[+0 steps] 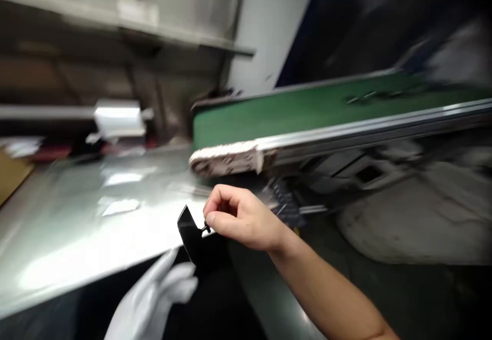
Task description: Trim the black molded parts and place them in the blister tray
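Observation:
My right hand (240, 219) is bare and pinches the small dark stem of a thin, flat black piece (188, 230) between thumb and forefinger. The black piece is tilted, and its lower part merges with the dark area beneath, so its exact kind is unclear. Below and to the left of it, my left hand (154, 294) wears a white glove. Its fingers are somewhat blurred but stretched out and apart, with the tips close to the black piece and nothing seen in them.
A shiny metal table (77, 237) extends on the left. A green conveyor belt (269, 114) with a metal side rail (346, 130) runs off to the right, carrying small dark items (371, 96). A white block-like object (120, 119) stands behind the table, blurred.

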A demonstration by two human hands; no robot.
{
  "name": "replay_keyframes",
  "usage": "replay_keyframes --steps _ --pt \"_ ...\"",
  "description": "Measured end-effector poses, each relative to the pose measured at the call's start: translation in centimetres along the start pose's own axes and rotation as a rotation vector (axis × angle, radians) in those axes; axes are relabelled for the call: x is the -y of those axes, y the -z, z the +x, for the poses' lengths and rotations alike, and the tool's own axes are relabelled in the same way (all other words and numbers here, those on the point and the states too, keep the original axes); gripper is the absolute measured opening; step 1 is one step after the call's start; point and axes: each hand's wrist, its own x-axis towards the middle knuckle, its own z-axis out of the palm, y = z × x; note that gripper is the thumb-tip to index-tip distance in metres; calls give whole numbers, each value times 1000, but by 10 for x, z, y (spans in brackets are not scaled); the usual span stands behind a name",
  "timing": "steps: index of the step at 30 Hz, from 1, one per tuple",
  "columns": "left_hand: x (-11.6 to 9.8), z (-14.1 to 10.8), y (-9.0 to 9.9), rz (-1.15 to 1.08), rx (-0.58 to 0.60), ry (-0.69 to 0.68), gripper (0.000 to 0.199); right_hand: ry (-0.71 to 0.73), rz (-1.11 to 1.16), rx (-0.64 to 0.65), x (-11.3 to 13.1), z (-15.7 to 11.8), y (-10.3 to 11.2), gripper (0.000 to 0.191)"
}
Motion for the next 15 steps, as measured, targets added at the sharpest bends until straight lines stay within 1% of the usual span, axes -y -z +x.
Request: replay_keyframes --steps 1,2,3,5,7,9,12,15 --pt "9 -19 14 -33 -77 25 45 -45 125 38 -14 -11 -35 14" --pt "16 -34 27 -71 -129 42 45 -94 184 39 -27 -19 -63 14" --pt "23 -45 39 -134 -130 50 45 -132 214 24 -39 -25 -86 13" --pt "34 -59 61 -247 -97 72 43 -194 254 9 -62 -31 -118 12" --pt "43 -68 76 -317 -80 94 41 -249 293 24 -79 -36 -140 11" --pt "51 -77 84 -350 -89 103 39 -296 326 39 -91 -43 -155 11" --pt "61 -90 93 -377 -77 95 40 -335 337 29 -98 -54 -171 12" --pt "68 -101 100 -381 -48 76 41 -339 338 33 -101 -61 -180 11"
